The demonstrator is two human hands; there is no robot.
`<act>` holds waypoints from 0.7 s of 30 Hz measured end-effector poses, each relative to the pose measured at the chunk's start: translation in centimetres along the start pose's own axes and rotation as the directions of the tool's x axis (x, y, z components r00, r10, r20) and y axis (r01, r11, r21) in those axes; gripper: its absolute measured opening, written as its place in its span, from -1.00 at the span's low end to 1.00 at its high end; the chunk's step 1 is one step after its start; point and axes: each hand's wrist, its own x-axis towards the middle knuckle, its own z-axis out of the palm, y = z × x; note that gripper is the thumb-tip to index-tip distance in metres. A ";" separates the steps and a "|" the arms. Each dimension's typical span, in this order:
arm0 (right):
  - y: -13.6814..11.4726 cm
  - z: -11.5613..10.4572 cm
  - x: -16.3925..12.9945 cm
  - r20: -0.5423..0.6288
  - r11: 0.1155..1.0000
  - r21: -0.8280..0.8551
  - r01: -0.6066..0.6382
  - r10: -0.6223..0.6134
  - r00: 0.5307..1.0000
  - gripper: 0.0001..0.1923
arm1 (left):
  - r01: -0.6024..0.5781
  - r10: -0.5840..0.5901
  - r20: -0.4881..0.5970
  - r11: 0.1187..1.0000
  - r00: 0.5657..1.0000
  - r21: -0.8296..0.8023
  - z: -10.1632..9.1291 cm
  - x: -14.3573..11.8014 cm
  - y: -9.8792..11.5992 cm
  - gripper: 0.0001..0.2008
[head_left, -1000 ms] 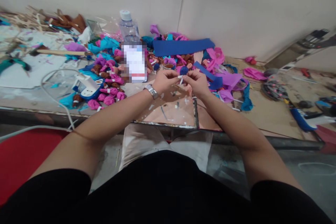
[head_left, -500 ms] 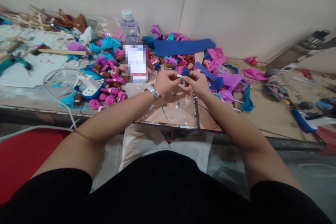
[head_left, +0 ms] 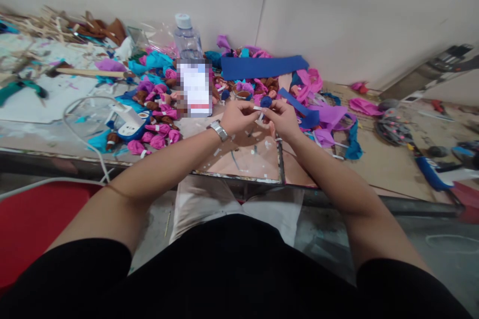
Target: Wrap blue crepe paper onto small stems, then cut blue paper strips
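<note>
A small dark blue ball of crumpled paper [head_left: 266, 102] is held above the cluttered worktable [head_left: 374, 159], between both hands. A thin white strip [head_left: 257, 108] is seen at its base. One blue ball is held; many similar pink and brown bundles [head_left: 157, 132] are piled to the left, too many to be counted surely. One water bottle [head_left: 187, 40] and one long blue sheet [head_left: 262, 66] are seen near the wall. The left hand [head_left: 236, 115], with a wristwatch [head_left: 219, 130] worn, is pinched on the strip. The right hand [head_left: 285, 118] is pinched on the ball. Both forearms are stretched forward, with wrists close together.
</note>
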 end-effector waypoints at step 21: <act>0.0 -0.8 0.4 0.022 0.998 -0.060 0.026 -0.025 0.999 -0.44 | 0.024 -0.024 0.001 0.998 1.000 -0.064 -0.1 0.6 -0.4 -0.81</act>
